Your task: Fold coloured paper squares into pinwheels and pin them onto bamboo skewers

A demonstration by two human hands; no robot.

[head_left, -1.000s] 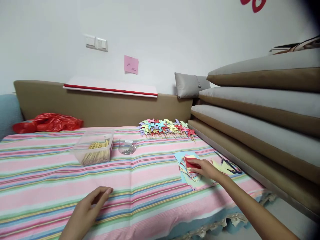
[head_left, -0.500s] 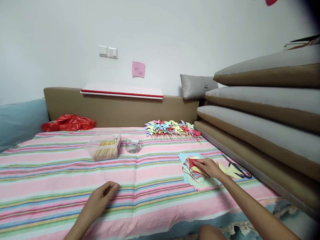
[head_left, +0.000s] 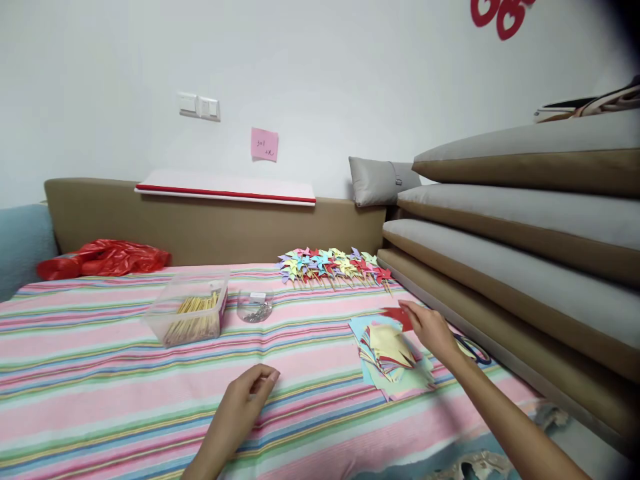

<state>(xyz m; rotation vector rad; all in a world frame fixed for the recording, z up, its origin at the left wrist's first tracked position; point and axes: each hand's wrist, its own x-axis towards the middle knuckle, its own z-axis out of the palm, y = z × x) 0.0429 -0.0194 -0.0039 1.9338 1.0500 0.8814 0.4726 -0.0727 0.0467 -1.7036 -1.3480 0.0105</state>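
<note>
My right hand (head_left: 434, 332) pinches a red paper piece (head_left: 399, 318) between thumb and fingers. It hangs just above and behind a stack of coloured paper pieces (head_left: 387, 343), with a pale yellow one on top. Larger pastel sheets (head_left: 421, 377) lie under the stack. My left hand (head_left: 245, 403) is over the striped cloth in front, fingers loosely curled, nothing visible in it. Partly hidden behind my right wrist are the scissors (head_left: 481, 354) and a bit of yellow paper.
A clear plastic box (head_left: 159, 319) of thin wooden sticks stands left of a small clear dish (head_left: 247, 308) of tiny metal pieces. Paper pinwheels (head_left: 333, 265) lie at the back. A red plastic bag (head_left: 117, 257) sits far left; stacked cushions (head_left: 520, 247) line the right side.
My right hand has lifted the red paper piece off the stack, uncovering the yellow one. My left hand has moved right. The view has turned slightly right.
</note>
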